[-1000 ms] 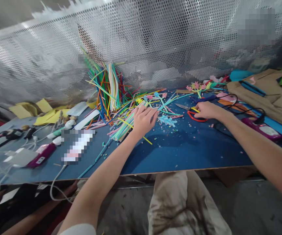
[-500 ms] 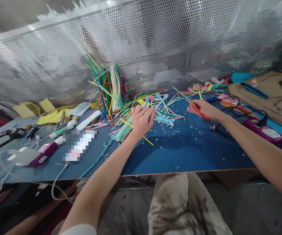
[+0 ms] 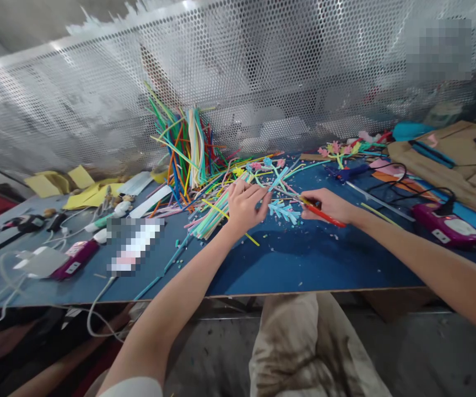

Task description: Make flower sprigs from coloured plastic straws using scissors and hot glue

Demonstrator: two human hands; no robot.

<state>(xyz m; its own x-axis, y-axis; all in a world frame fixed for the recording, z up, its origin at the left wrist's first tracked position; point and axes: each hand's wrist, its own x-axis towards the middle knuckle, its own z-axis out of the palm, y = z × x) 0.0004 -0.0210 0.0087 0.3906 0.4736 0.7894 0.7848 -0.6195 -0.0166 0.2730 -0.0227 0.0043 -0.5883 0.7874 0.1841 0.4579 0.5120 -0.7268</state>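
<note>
My left hand (image 3: 246,207) is closed, thumb and fingers pinched on light-blue pipe cleaners (image 3: 279,177) whose ends stick up to the right. In my right hand (image 3: 328,204) is a pair of scissors with red handles (image 3: 324,215). Their blades point left and reach the blue pipe cleaners near my left fingertips; whether they are touching is too small to tell. Just below the blades lies a light-blue branched piece (image 3: 284,212) of pipe cleaner. Loose pastel pipe cleaners (image 3: 209,221) lie under and left of my left hand.
A thick bundle of coloured pipe cleaners (image 3: 194,146) stands against the perforated metal panel (image 3: 287,71). Pink and yellow flower pieces (image 3: 339,150) lie behind a blue glue gun (image 3: 347,172). Purple power strips (image 3: 447,225) with cables sit at both sides. Small clippings dot the blue table (image 3: 304,264).
My right hand has brought the scissors left and down, toward the pipe cleaners in my left hand. My left hand has shifted slightly right. The glue gun behind my right hand now shows more.
</note>
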